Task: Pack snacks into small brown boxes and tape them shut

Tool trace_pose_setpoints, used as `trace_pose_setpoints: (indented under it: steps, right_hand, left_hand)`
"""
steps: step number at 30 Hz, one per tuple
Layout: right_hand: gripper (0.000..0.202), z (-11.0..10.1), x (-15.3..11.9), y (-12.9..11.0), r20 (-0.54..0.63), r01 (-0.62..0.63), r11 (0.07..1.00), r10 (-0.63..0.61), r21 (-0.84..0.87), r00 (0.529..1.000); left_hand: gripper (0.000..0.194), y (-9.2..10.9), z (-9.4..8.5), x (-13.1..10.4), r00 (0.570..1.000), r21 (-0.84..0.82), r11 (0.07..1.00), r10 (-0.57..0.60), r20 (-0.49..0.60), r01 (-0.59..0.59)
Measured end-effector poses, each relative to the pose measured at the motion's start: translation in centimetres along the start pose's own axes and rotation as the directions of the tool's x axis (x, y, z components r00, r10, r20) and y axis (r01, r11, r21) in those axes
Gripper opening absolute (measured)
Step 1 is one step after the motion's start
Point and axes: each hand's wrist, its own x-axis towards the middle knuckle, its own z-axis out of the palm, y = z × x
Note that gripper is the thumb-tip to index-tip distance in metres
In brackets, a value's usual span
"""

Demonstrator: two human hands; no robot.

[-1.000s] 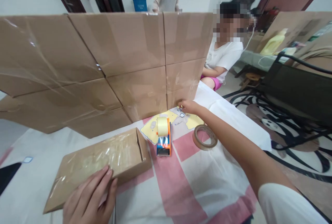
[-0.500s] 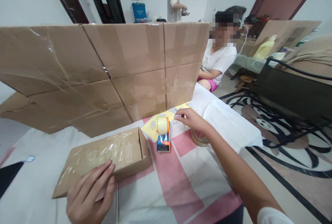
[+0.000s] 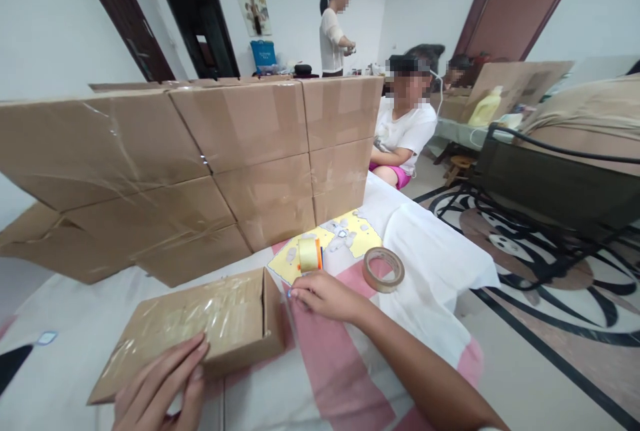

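Note:
My left hand lies with outstretched fingers on the near edge of a flat cardboard box. Clear, wrinkled tape covers much of the box's top. Just right of the box, my right hand has its fingers curled round the lower part of a tape dispenser. A pale yellow tape roll and an orange edge show above the hand; the rest of the dispenser is hidden behind it. A loose roll of brown tape rests on the cloth to the right of that hand.
A wall of stacked cardboard boxes stands along the far side of the cloth-covered table. Beyond it are a seated person and a standing person. A dark folding chair is at the right.
My right hand has come left and nearer, from beside the dispenser onto its lower part, uncovering the brown tape roll. My left hand stays on the box. The view has tilted up.

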Motion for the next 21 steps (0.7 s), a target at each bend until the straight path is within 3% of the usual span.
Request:
trace_pose_setpoints:
  steps: [4,7,10,16,21]
  right_hand:
    - [0.027,1.1,-0.5,1.0,0.007,0.063,0.984,-0.063,-0.167,0.998]
    - [0.029,1.7,-0.8,1.3,0.032,0.094,0.966,-0.089,-0.239,0.995]
    - [0.031,2.0,-1.0,1.4,0.030,0.111,0.962,-0.107,-0.250,0.994]
    - [0.031,1.9,-1.3,0.7,0.007,0.073,0.974,-0.073,-0.215,0.997]
    - [0.024,1.9,-1.7,-0.2,0.029,0.077,0.966,-0.072,-0.246,0.997]
  left_hand:
    - [0.037,-0.1,0.9,0.1,0.994,-0.033,0.999,0.033,-0.102,-0.037]
    - [0.031,-0.1,0.9,0.1,0.996,-0.022,0.999,0.027,-0.087,-0.029]
    - [0.028,-0.1,0.5,-0.1,0.997,-0.029,1.000,-0.005,-0.074,0.003]
    - [0.017,-0.1,0.4,-0.2,0.978,-0.079,0.990,-0.127,-0.167,0.116]
    - [0.019,0.0,0.1,-0.2,0.982,-0.097,0.987,-0.140,-0.127,0.129]
